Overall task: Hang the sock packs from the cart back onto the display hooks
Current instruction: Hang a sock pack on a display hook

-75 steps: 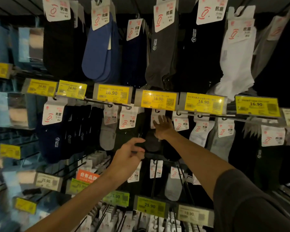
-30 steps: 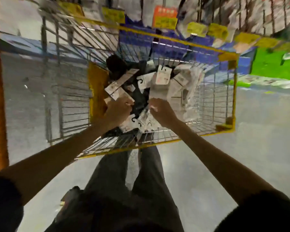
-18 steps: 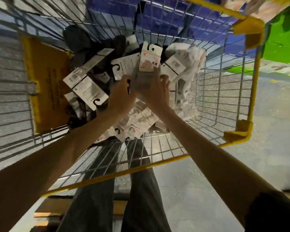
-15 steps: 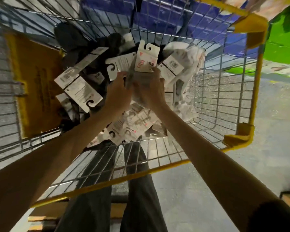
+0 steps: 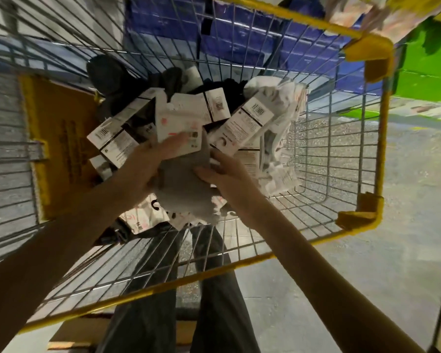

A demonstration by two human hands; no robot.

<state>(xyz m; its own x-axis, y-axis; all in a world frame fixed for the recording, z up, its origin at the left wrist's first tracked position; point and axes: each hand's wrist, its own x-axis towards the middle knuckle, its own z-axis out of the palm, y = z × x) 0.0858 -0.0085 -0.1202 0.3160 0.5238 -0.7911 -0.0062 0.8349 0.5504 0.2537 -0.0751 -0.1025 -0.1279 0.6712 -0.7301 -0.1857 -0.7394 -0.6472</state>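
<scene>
The left hand [image 5: 148,164] and right hand [image 5: 227,174] grip one grey pack [image 5: 183,179] in the cart [image 5: 367,44]; many more packs [image 5: 242,123] lie there, not hung yet.

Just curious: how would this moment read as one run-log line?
phase: picking from cart | left hand: holds grey sock pack | right hand: holds same pack | rest: other packs lie in cart

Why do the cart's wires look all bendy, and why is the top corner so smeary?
Head view, edges: the wide-angle lens bows the wires and yellow rim of the cart. Head view, top right: the goods are smeared, probably by motion blur. Head view, middle: the grey sock pack, held by the left hand and right hand, looks fairly sharp. The light is dim, so the forearms look dark.
</scene>
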